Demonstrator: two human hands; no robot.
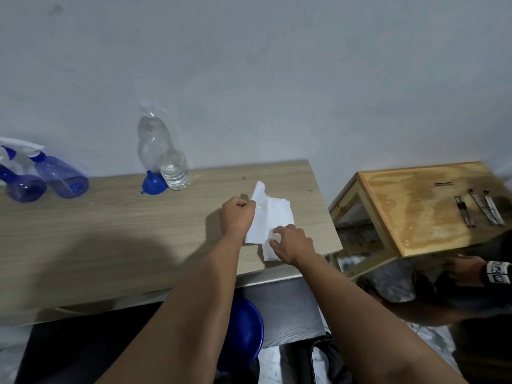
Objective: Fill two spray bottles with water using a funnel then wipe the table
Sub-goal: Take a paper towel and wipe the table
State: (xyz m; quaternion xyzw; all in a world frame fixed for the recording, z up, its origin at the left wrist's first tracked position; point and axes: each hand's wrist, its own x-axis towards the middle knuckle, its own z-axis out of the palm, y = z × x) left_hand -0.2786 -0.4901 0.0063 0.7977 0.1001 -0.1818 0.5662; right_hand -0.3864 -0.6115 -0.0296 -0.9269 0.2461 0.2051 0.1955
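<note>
Both hands are on the white paper towel (266,217), which lies on the wooden table (110,231) near its right end. The left hand (237,214) is a closed fist at the towel's left edge and seems to pinch that edge, though the fingertips are hidden. The right hand (292,245) has its fingers curled down onto the towel's near right corner and pinches or presses it there. The towel is partly folded and crumpled, and its long axis runs away from the person, from the near table edge toward the wall. The rest of the table surface stretches far to the left of the towel, so I judge the wipe must travel leftward, and the left hand is nearer to that side. The two blue spray bottles (47,181) stand well to the left of the towel with their heads on, so the filling looks finished. The blue funnel (153,185) and the clear water bottle (166,159) stand touching each other, behind and to the left of the towel.
</note>
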